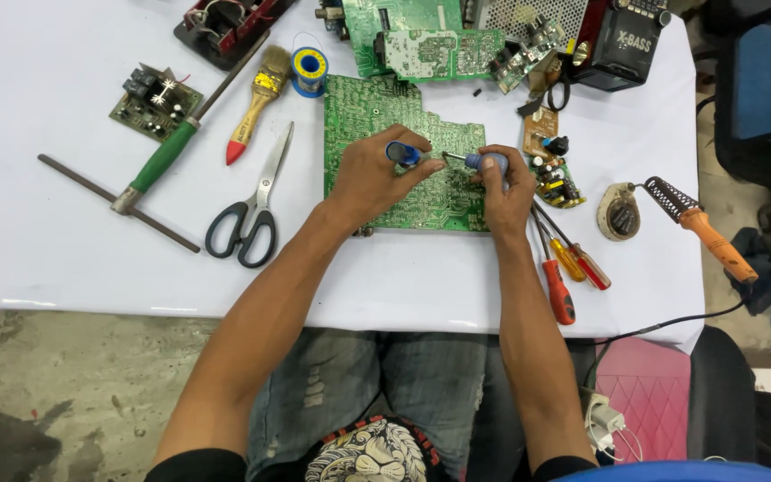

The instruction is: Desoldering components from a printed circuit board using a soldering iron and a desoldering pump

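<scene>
While the left hand [369, 176] pinches a blue spool [402, 153], the right hand [503, 183] grips an iron [473, 162] — tip pointing left over the board [359, 107], just short of the spool.

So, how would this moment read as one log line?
left hand: holds blue spool | right hand: holds soldering iron | both over green circuit board

Both forearms reach forward, left hand [375, 177] and right hand [503, 186] curled close together.
</scene>
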